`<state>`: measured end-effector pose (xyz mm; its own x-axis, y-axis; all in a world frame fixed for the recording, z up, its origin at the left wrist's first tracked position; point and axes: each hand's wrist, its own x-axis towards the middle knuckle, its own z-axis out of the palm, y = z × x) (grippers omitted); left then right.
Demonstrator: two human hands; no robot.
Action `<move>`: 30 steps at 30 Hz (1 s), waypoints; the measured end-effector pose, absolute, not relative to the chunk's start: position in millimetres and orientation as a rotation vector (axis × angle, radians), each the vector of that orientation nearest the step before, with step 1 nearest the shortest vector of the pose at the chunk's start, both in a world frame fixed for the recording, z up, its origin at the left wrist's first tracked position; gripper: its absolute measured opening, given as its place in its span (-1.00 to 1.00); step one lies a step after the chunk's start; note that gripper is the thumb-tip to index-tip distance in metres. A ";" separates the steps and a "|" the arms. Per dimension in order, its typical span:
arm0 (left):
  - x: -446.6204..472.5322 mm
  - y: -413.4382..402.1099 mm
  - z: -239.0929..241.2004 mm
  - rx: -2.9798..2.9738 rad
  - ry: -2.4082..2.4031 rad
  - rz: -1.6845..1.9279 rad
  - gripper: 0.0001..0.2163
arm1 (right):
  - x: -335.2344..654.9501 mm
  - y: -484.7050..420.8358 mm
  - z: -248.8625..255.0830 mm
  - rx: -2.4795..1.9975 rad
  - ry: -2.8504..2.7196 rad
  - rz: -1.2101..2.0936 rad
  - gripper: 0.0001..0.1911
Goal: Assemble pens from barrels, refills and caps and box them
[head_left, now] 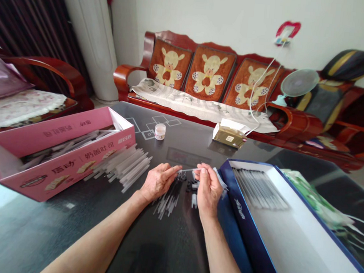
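My left hand (157, 181) and my right hand (208, 187) hover over a dark glass table (65, 228), each pinching one end of a thin clear pen tube (187, 169) held level between them. Under the hands lie loose pen refills (170, 197) and small black caps (192, 185). A heap of clear pen barrels (128, 166) rests to the left beside a pink cardboard box (71, 165) holding more barrels. To the right an open blue-and-white box (287, 239) holds a row of finished pens (257, 187).
A small white jar (160, 131) and a tan tissue box (229, 134) stand at the table's far side. A red wooden sofa (212, 79) with cushions, a small fan (296, 85) and hanging cables are behind. Green packets (310, 196) lie right of the blue box.
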<state>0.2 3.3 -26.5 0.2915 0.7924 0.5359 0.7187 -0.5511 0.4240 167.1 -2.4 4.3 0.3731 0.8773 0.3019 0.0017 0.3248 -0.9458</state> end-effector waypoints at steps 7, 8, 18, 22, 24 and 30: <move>0.3 3.4 -29.1 2.456 1.423 1.103 -0.63 | 163.1 0.0 -6.4 -1.156 -1.014 0.952 -0.66; 0.4 3.5 -29.8 2.458 1.421 1.099 -0.63 | 162.8 0.0 -6.4 -1.179 -1.056 0.947 -0.69; 0.2 2.7 -29.0 2.251 1.373 1.230 -0.62 | 207.8 4.3 4.9 -1.361 -1.737 0.465 -0.83; -1.0 4.0 -30.1 2.160 1.307 1.310 -0.63 | 226.0 -5.1 8.7 -1.456 -1.977 0.500 -0.88; -1.2 4.5 -30.4 2.145 1.296 1.328 -0.64 | 227.0 -10.1 10.0 -1.470 -2.066 0.510 -0.88; -1.5 4.4 -29.3 2.255 1.364 1.311 -0.68 | 214.9 -5.5 11.4 -1.588 -2.111 0.347 -0.85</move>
<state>-1.5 4.4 -29.3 0.1821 0.7906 0.5846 0.6155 -0.5553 0.5592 214.9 -5.5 11.4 -0.2177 0.9515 0.2173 0.8318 0.2973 -0.4687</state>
